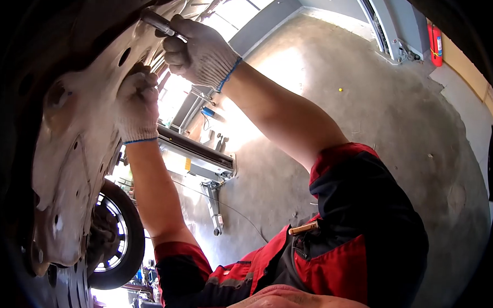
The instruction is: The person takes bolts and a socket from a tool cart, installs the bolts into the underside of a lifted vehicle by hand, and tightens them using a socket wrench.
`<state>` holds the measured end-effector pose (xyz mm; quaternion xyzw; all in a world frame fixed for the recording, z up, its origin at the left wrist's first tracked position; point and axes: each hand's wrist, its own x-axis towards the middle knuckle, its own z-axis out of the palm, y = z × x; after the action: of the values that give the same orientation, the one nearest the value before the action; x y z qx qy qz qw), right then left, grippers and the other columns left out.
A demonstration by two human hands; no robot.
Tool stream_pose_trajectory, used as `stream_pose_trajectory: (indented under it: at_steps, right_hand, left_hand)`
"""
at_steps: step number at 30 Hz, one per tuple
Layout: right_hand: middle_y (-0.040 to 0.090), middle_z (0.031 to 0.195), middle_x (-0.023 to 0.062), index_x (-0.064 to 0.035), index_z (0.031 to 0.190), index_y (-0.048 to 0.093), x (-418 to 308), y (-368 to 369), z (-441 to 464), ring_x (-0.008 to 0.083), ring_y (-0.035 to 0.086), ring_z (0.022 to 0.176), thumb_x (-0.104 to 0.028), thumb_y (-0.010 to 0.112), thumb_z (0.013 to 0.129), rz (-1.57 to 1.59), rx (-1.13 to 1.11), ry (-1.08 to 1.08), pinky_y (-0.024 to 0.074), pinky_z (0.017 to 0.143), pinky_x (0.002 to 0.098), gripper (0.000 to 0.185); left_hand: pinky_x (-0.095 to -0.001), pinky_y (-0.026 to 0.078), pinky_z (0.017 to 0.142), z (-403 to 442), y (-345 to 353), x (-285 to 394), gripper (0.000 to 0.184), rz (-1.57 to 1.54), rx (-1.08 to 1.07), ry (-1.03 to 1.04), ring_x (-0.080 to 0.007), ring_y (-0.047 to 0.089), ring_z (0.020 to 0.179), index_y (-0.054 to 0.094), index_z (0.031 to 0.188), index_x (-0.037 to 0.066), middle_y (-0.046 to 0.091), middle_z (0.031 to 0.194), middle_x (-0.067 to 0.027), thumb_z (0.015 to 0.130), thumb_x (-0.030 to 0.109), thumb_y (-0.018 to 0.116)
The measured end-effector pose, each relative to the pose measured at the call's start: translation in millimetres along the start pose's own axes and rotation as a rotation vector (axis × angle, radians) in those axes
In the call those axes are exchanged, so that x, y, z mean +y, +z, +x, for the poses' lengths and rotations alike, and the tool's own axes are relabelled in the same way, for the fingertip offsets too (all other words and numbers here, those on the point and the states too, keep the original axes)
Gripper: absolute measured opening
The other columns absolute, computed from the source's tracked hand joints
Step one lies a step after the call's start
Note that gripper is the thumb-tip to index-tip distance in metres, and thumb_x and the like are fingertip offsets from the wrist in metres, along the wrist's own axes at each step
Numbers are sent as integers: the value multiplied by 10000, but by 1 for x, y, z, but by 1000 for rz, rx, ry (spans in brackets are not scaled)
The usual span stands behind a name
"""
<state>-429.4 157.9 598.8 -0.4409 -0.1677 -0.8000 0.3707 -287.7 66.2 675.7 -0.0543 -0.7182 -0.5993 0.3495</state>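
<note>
My right hand [198,52], in a white knit glove with a blue-edged cuff, is raised to the underside of a car. Its fingers close round a metal cylindrical tool [163,25], whose far end reaches up to the dark edge of the underbody; its exact kind is unclear. Below and to the left, my left hand [137,104], gloved the same way, is up against the pale underbody panel [67,142]. The fingers of that hand are curled near a dark part, and what they hold, if anything, is hidden.
A car wheel [116,236] hangs at lower left. Beyond my forearms stand a lift arm [197,152] and its support foot [214,212]. A lift post [381,28] and a red fire extinguisher [435,44] are at upper right. A cable crosses the concrete floor [399,121].
</note>
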Motion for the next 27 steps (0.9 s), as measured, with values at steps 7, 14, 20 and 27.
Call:
stream_pose_trajectory:
  at_steps: [7,14,20,27]
  right_hand:
    - [535,679,11,-42,991,586,-10,-7,-66,107,484,559,-289,630,1030,-551,314,-131,414,486,262,254]
    - [549,680,-17,-18,1132,646,10,-125,-265,71,510,531,-330,663,1017,-838,761,364,420,455,235,333]
    - [562,701,-47,-69,1068,697,30,-152,-375,40,518,573,-331,637,1022,-865,1128,740,426,499,229,272]
    - [592,797,-53,-40,1182,663,41,-137,-372,30,518,591,-219,639,1021,-972,1059,1020,428,509,195,242]
  left_hand:
    - [-150,316,436,-63,-45,-145,94,-156,-136,-248,-23,411,532,641,839,15,612,795,-42,863,3,551]
    - [-197,501,550,-230,-68,-327,310,-843,367,-948,-266,648,882,648,1148,-15,685,1072,-183,954,227,646]
    - [-230,559,715,-310,-63,-366,491,-930,252,-1102,-315,595,1068,548,1348,-36,586,1319,-247,925,191,648]
    - [-280,580,799,-332,-52,-385,572,-1118,211,-998,-280,664,1038,539,1398,-2,640,1298,-156,863,93,718]
